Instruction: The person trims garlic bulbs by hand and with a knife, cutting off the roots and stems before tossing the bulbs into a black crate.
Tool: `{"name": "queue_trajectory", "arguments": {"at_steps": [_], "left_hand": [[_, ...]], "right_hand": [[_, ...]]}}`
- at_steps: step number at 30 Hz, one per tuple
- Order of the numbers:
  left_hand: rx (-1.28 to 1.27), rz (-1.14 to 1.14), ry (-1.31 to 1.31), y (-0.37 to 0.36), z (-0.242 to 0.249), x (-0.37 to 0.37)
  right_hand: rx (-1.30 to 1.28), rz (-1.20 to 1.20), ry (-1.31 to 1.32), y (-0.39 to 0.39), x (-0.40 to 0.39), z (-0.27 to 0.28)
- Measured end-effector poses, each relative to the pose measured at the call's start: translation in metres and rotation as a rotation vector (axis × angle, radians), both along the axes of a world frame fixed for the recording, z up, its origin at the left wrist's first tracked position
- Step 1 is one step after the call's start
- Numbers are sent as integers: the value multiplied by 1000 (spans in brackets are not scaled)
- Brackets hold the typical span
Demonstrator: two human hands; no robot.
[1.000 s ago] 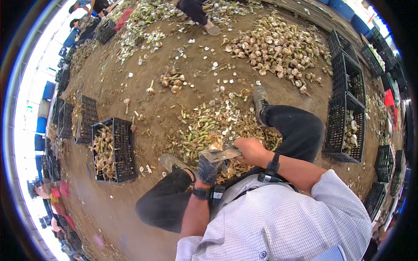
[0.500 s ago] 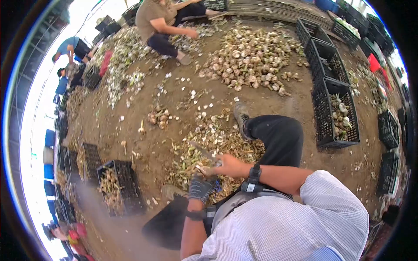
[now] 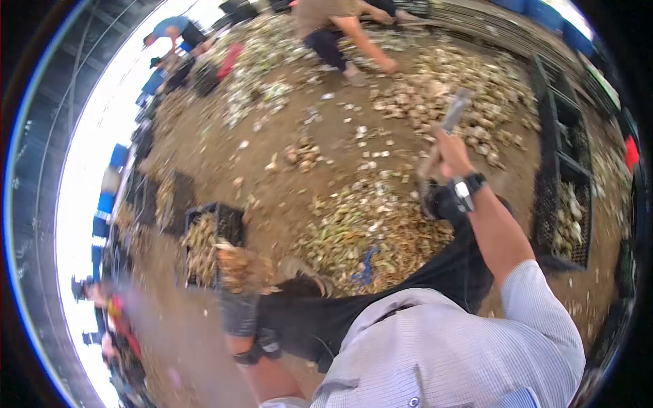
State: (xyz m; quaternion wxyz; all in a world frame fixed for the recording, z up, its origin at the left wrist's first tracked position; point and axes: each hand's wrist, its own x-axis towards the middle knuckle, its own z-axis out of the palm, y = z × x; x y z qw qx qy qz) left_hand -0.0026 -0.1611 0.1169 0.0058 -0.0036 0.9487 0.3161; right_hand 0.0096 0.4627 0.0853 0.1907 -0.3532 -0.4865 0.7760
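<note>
My right hand (image 3: 451,155), bare, is closed round a knife (image 3: 456,112) whose grey blade points away from me, over the edge of the big garlic heap (image 3: 415,92). My left hand (image 3: 238,309) wears a grey glove and is blurred by motion, low at the left by my knee. A smeared brown bunch of dry garlic stalks (image 3: 246,268) shows at its fingers. Just beyond stands a black crate (image 3: 231,221) filled with dry stalks. Between my feet lies a heap of trimmed stalks and peel (image 3: 381,231), with a blue strip (image 3: 367,266) on it.
Black crates (image 3: 544,197) line the right side, the nearest holding garlic bulbs (image 3: 568,221). A small cluster of bulbs (image 3: 304,155) lies on the dirt floor. One person (image 3: 333,27) crouches by the big heap; another person (image 3: 178,30) bends over at far left.
My hands have come apart: the left swung left toward the stalk crate, the right forward and right with the knife. The view has shifted. The crouching person's arm reaches lower toward the heap.
</note>
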Motion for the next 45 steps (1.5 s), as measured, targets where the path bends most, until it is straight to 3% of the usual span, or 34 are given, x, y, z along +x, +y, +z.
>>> {"name": "queue_trajectory", "arguments": {"at_steps": [4, 6, 10, 12, 14, 17, 20, 23, 25, 29, 31, 34, 37, 40, 43, 45], "left_hand": [[-11, 293, 89, -136, 62, 25], [2, 380, 104, -191, 82, 42], [134, 350, 23, -251, 66, 61], [176, 326, -87, -241, 27, 63], [163, 424, -288, -145, 5, 66], [-86, 281, -359, -120, -107, 56], [-145, 91, -249, -107, -209, 36], [-191, 154, -343, -71, -221, -13], [-203, 199, -682, -70, -238, -66], [-358, 197, -445, -81, -310, -158], [-422, 223, -348, -81, -329, -207], [-402, 254, -256, -92, -355, -291], [-329, 390, -535, -83, -346, -368], [-373, 434, -411, -60, -323, -410], [-397, 537, -344, -57, -348, -442], [-388, 593, -399, -49, -342, -453]], "right_hand": [[19, 98, 89, -56, 13, 12], [-16, 267, -12, -73, 18, -6], [-5, 465, -29, -105, 24, -42], [188, 631, -144, -101, 23, -66], [360, 728, -171, -112, 24, -60], [431, 692, -284, -131, 29, -46], [575, 843, -328, -121, 28, -94], [635, 852, -453, -137, 27, -99], [588, 914, -515, -151, 21, -88], [645, 978, -724, -175, 5, -104], [860, 1055, -747, -148, 32, -180], [803, 1143, -851, -178, -2, -143], [716, 1094, -909, -198, -33, -121], [652, 1016, -920, -196, -42, -131], [733, 1037, -935, -184, -46, -150], [634, 1063, -1017, -199, -80, -123]]}}
